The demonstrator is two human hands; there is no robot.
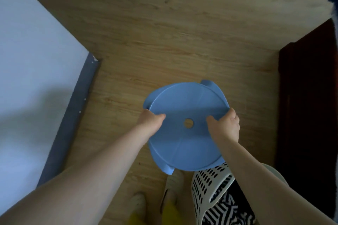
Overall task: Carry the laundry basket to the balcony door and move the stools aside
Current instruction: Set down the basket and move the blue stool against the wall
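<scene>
1. Wood-grain floor is filling most of the view; pale blue wall w/ a grey baseboard is running along the left, dark furniture on the right.
2. I'm holding a round blue stool by its seat, one hand on each side; centre hole is showing floor thru it.
3. My left hand is gripping the left rim, thumb lying on top of the seat, fingers curling under the edge.
4. My right hand is clamping the right rim the same way, thumb on top.
5. White laundry basket is sitting just beside my feet at lower right, w/ a black-and-white striped cloth inside; stool's near edge is overlapping its rim in view.
</scene>
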